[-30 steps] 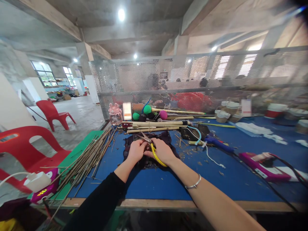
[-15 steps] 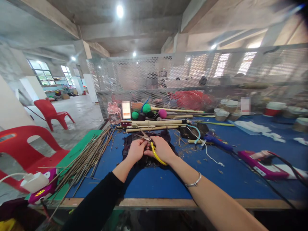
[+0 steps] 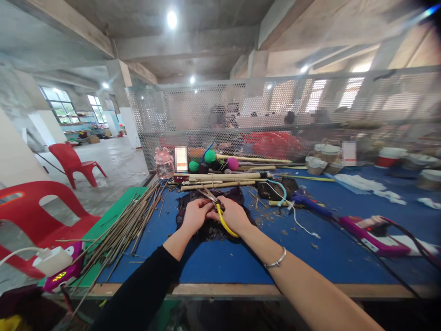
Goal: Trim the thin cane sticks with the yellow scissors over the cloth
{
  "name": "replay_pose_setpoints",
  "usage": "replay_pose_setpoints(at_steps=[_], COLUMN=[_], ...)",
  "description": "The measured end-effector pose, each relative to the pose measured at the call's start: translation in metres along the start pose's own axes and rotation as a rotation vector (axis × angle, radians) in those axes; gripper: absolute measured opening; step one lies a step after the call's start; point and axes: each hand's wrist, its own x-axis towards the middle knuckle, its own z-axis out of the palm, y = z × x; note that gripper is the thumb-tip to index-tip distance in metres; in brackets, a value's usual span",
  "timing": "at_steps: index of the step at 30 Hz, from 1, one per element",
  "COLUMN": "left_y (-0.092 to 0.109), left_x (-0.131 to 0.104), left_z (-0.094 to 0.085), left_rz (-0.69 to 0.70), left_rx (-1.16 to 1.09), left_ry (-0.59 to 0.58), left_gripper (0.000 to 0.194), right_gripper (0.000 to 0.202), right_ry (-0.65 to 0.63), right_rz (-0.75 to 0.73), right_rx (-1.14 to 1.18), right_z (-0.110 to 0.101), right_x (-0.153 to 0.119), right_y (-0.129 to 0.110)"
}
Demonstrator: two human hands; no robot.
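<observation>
Right hand: your right hand [image 3: 236, 214] is clamped on the scissors [image 3: 225, 224], fingers wrapped about the yellow handle.
Scissors: over the dark cloth [image 3: 183, 209], blades pointing forward and to your left.
Left hand: your left hand [image 3: 196, 216] sits beside the blades, fingers curled in; whether they close on anything, I cannot tell.
Table: blue top [image 3: 223, 266] with a wooden front edge, littered with scraps right of the cloth.
Left side: thin sticks [image 3: 120, 234] lie in a loose heap, partly over a green board [image 3: 117, 214].
Far side: you face pale poles [image 3: 227, 177], a pink bottle [image 3: 164, 168], green balls [image 3: 210, 156] and a magenta ball [image 3: 233, 164].
Right side: a white cord [image 3: 299, 220], a purple device [image 3: 374, 243], crumpled tissue [image 3: 361, 180] and tubs [image 3: 391, 157].
Room: a mesh screen [image 3: 186, 108] stands beyond the table; two red chairs [image 3: 74, 163] are to your left on a grey floor [image 3: 117, 158], under a concrete ceiling [image 3: 206, 50] with lights [image 3: 172, 19].
</observation>
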Motion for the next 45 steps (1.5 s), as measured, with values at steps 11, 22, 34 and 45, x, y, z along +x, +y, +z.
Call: replay_pose_setpoints(at_steps=[11, 22, 34, 45], left_y=[0.0029, 0.0024, -0.0043, -0.0009], left_x=[-0.0003, -0.0001, 0.0020, 0.0019], left_z=[-0.0005, -0.0009, -0.0022, -0.0017], left_rz=[-0.097, -0.038, 0.000, -0.047], left_rx=[-0.178, -0.149, -0.103, -0.104], left_ry=[-0.007, -0.047, -0.001, 0.027], left_gripper=[0.022, 0.022, 0.023, 0.020], right_gripper=[0.043, 0.042, 0.037, 0.052], right_ry=[-0.043, -0.029, -0.083, -0.051], right_rz=[-0.013, -0.067, 0.043, -0.012], right_rx=[0.000, 0.075, 0.015, -0.056], right_z=[0.0037, 0.0065, 0.0038, 0.0034], right_x=[-0.0013, -0.0005, -0.0016, -0.0024], right_y=[0.0043, 0.0034, -0.0002, -0.0006])
